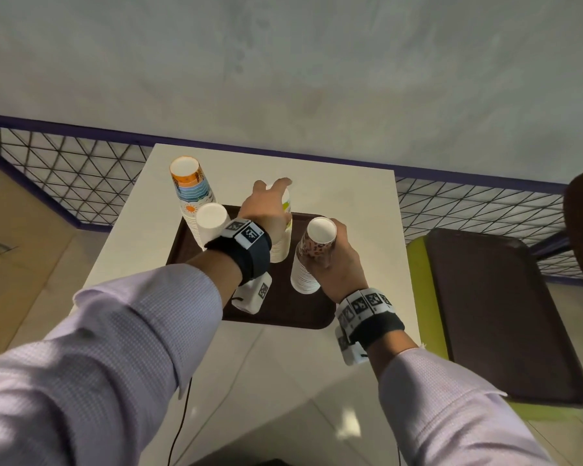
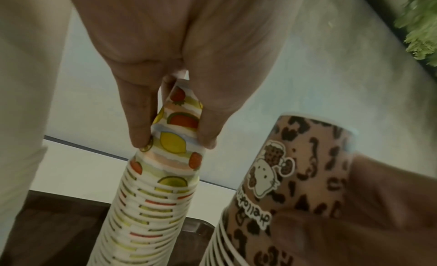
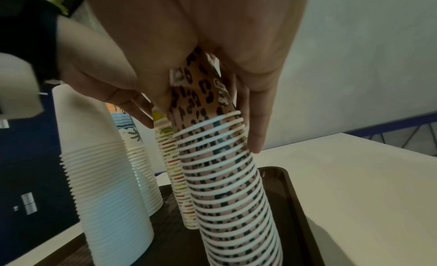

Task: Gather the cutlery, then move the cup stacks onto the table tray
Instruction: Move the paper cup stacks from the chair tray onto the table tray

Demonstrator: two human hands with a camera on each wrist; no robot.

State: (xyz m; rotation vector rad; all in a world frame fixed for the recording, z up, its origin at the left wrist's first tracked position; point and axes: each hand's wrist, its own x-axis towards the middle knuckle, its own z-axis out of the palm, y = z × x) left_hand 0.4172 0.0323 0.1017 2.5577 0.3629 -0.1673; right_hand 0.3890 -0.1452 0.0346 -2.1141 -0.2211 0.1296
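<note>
The fruit stack [image 2: 163, 186] is gripped near its top by the left hand [image 1: 266, 210], fingers [image 2: 139, 120] and thumb pinched on either side. The leopard stack [image 3: 227, 158] is clasped by the right hand [image 1: 340, 260], fingers curled round its upper cups. Both stacks stand upright on the tray [image 1: 303, 307], on the table [image 1: 350, 196]. The white stack [image 1: 211, 223] stands on the tray's left part, with the beach stack [image 1: 191, 190] just behind it.

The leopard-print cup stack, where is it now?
In the head view the leopard-print cup stack stands on the right part of the brown tray, held by the right hand, beside the fruit-print stack that the left hand holds.
</note>
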